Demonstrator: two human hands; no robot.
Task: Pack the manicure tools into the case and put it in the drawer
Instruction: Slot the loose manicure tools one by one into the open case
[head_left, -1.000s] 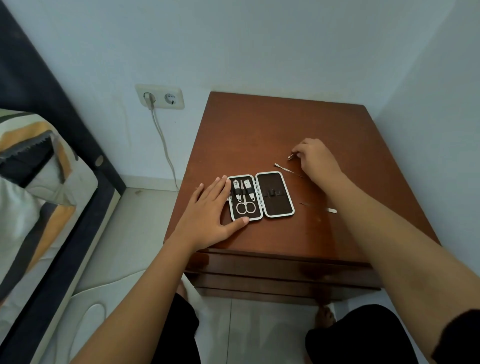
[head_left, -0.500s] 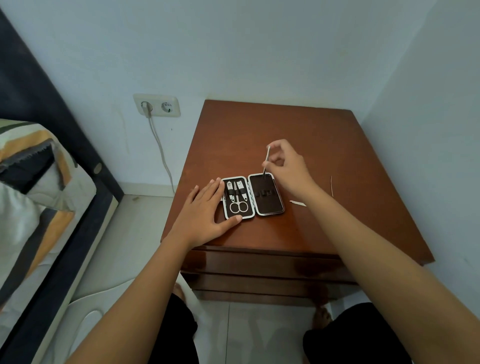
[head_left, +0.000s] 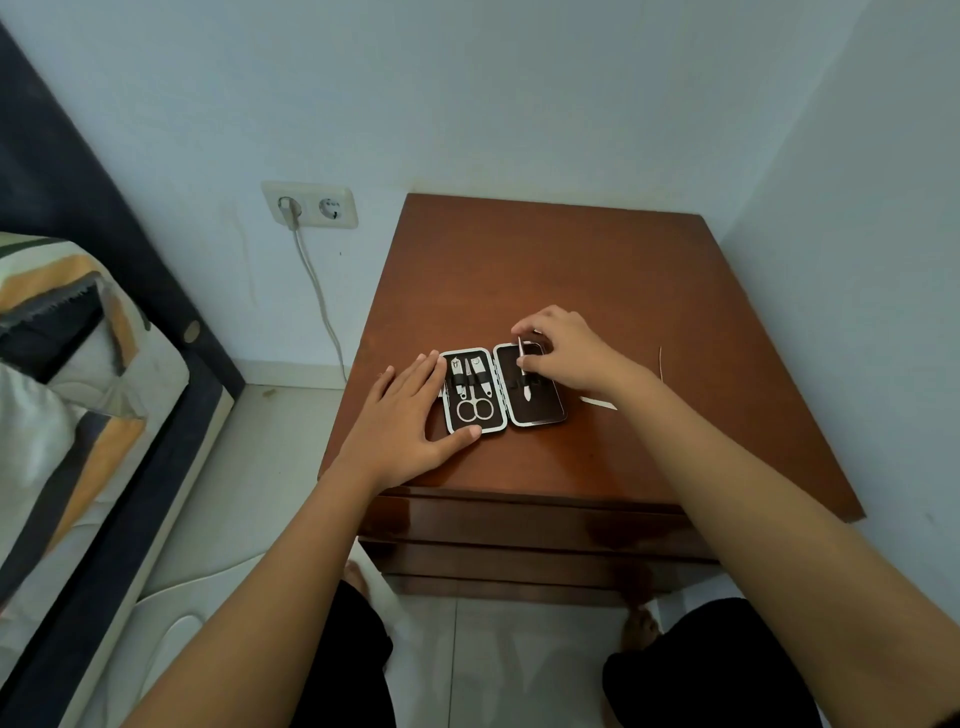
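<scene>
Silver, thin metal pick (head_left: 523, 370) pinched in the right hand (head_left: 563, 353), lowered toward the open black case (head_left: 503, 388); left hand (head_left: 410, 410) lies flat, steadying its left half.

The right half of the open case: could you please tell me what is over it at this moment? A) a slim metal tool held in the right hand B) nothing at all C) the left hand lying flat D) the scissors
A: the right hand pinches a slim metal tool over the right half of the case, while the scissors sit in the left half.
</scene>
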